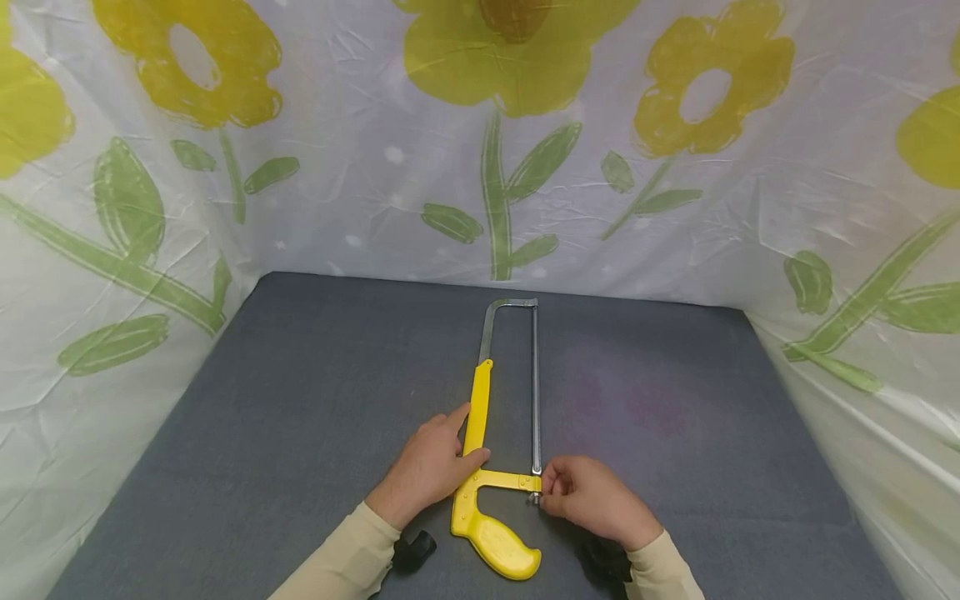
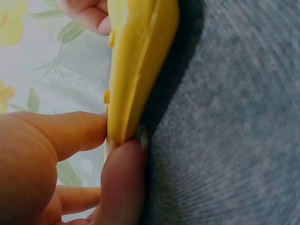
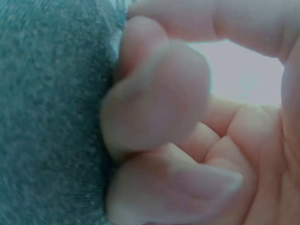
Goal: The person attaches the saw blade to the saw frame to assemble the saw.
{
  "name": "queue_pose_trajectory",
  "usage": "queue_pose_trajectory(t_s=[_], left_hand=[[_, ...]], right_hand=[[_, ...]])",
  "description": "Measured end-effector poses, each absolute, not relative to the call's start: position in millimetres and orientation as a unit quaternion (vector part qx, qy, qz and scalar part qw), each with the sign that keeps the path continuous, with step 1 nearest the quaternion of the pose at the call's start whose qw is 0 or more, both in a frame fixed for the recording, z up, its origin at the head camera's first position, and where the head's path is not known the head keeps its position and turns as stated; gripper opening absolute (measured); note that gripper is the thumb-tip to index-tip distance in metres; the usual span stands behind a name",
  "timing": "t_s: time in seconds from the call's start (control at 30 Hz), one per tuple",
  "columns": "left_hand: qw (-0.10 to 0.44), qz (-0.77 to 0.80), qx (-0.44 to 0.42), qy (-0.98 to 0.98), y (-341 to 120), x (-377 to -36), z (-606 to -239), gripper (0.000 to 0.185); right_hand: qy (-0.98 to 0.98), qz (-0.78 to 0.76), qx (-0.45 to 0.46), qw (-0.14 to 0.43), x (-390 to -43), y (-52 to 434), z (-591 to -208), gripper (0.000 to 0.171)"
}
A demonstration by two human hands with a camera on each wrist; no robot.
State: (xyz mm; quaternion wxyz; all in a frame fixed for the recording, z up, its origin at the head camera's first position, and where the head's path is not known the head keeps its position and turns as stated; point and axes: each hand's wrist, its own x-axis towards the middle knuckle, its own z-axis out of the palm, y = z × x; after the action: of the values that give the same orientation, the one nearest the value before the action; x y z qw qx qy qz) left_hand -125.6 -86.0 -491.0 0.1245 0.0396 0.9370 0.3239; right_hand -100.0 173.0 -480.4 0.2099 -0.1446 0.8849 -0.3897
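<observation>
A hacksaw (image 1: pixel 477 412) with a yellow handle and back lies on the grey cloth, its grip toward me and its metal front bow pointing away. Along its right side runs the straight blade (image 1: pixel 536 392). My left hand (image 1: pixel 427 460) holds the yellow back from the left, thumb over it and index finger stretched along its edge. In the left wrist view, fingertips pinch the yellow frame (image 2: pixel 136 70) close to the cloth. My right hand (image 1: pixel 596 500) has curled fingers and thumb at the small wing nut (image 1: pixel 533 499) below the blade's near end. Those fingers partly hide the nut.
The grey cloth-covered table (image 1: pixel 337 358) reaches back to a white curtain (image 1: pixel 352 167) printed with yellow flowers, which also hangs at both sides. Dark straps (image 1: pixel 414 552) show at the wrists beside beige sleeves (image 1: pixel 345 554).
</observation>
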Motion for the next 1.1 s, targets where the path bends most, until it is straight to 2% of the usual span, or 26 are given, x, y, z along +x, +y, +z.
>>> queue_pose_trajectory(t_s=[0.1,0.27,0.43,1.1], left_hand=[[0.125,0.325,0.041,0.937,-85,-126,-491,0.083],[0.126,0.327,0.044,0.936,-85,-127,-492,0.083],[0.126,0.327,0.041,0.936,-85,-126,-492,0.083],[0.127,0.323,0.041,0.937,-85,-125,-493,0.083]], right_hand=[[0.881,-0.395,-0.139,0.22,-99,175,-479,0.013],[0.881,-0.391,-0.107,0.242,-97,174,-475,0.03],[0.892,-0.377,-0.086,0.233,-96,170,-475,0.041],[0.904,-0.361,-0.092,0.21,-96,165,-481,0.035]])
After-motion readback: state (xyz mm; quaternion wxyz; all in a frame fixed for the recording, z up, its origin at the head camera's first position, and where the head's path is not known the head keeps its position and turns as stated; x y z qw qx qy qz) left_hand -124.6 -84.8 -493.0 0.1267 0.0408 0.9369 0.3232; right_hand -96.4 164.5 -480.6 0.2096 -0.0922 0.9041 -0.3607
